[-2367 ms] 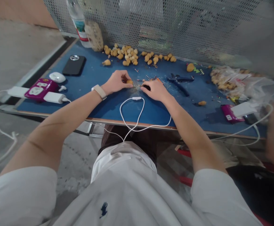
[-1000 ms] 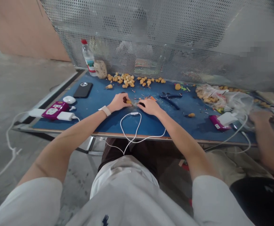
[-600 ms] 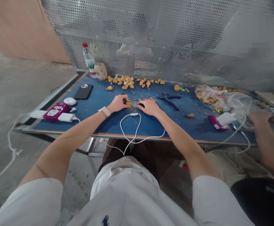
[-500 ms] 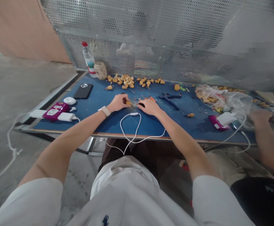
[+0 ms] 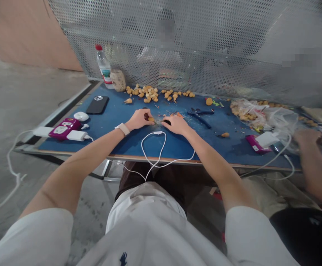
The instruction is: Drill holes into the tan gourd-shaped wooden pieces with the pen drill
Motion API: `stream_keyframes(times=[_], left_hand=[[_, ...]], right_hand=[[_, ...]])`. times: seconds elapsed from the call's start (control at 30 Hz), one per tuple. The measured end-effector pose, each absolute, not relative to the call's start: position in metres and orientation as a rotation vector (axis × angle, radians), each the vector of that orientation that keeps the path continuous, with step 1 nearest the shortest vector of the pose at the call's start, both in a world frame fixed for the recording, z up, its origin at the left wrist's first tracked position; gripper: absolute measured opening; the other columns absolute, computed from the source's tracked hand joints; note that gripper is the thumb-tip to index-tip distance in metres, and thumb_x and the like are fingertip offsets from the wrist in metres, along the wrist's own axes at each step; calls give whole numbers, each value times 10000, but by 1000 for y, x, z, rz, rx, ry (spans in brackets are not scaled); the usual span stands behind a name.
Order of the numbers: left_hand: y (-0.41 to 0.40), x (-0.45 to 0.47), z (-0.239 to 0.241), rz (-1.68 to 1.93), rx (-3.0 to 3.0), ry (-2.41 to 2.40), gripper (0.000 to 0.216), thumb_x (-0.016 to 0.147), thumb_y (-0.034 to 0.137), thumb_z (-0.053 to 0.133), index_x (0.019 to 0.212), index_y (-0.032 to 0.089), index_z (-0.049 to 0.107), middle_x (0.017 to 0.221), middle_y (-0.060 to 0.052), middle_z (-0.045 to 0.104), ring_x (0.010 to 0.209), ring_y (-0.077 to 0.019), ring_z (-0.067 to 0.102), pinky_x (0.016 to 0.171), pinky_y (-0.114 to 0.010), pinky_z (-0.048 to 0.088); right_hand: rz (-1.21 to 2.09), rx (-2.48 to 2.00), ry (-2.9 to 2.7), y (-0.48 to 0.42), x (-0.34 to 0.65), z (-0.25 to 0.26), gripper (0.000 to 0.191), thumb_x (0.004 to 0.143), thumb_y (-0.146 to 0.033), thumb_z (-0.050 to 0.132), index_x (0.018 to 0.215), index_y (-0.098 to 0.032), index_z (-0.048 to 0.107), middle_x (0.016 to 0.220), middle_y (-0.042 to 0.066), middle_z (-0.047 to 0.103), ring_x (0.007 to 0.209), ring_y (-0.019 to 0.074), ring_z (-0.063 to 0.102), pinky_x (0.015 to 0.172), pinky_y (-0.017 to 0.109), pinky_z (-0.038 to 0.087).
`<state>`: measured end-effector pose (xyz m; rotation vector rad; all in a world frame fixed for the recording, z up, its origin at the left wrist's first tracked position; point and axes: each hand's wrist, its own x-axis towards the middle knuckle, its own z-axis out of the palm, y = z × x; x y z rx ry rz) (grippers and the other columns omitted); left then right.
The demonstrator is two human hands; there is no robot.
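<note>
My left hand [image 5: 139,119] rests on the blue table [image 5: 127,136] with its fingers pinched round a small yellow-brown piece [image 5: 151,119]. My right hand [image 5: 177,125] lies just to the right, fingers curled over a small dark thing [image 5: 166,122] that I cannot make out. The two hands almost touch. A white earphone cable [image 5: 155,151] loops on the table in front of them. Dark pliers [image 5: 199,113] lie a little beyond my right hand.
Several yellow pieces [image 5: 148,94] lie at the back by a water bottle [image 5: 103,66] and a jar [image 5: 118,80]. A black phone [image 5: 97,104], white case [image 5: 81,116] and purple power strip [image 5: 64,128] sit left. Plastic bags [image 5: 256,112] lie right, by another person's arm [image 5: 314,168].
Since the oldest frame the camera has tilted up and back, showing more of the mesh screen and another person's arm. My hands have stayed together at the same spot.
</note>
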<state>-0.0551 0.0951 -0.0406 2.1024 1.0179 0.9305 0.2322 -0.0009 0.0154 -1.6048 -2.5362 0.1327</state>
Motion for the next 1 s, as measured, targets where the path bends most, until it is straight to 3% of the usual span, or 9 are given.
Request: stream_keyframes(times=[0.57, 0.7, 0.83, 1.0], left_hand=[[91, -54, -37, 955, 2022, 1016, 619, 676, 507, 1249, 882, 233, 734, 917, -47, 847, 869, -255, 781, 823, -366, 631], [89, -53, -36, 983, 1941, 987, 657, 737, 515, 1257, 966, 230, 711, 1023, -80, 867, 945, -263, 815, 910, -399, 711], [86, -49, -36, 995, 1900, 940, 583, 790, 443, 1234, 1056, 191, 780, 1165, -116, 874, 1015, -248, 824, 1033, -432, 751], [85, -47, -36, 994, 1907, 906, 506, 824, 464, 1206, 1061, 184, 857, 1143, -112, 883, 1027, -262, 824, 1063, -448, 737]], right_hand=[[174, -1575, -2514, 4, 237, 9, 414, 1337, -399, 603, 1533, -202, 910, 1570, 184, 939, 1456, 423, 882, 1203, 508, 659], [282, -1472, -2374, 8, 242, 2, 393, 1315, -356, 596, 1514, -196, 895, 1577, 168, 937, 1453, 380, 882, 1257, 478, 636], [333, -1380, -2282, 9, 236, -3, 412, 1302, -343, 586, 1482, -122, 884, 1457, 202, 958, 1381, 375, 905, 1205, 438, 625], [304, -1398, -2317, 8, 229, -5, 414, 1299, -358, 571, 1487, -150, 877, 1461, 196, 958, 1392, 389, 894, 1193, 447, 614]])
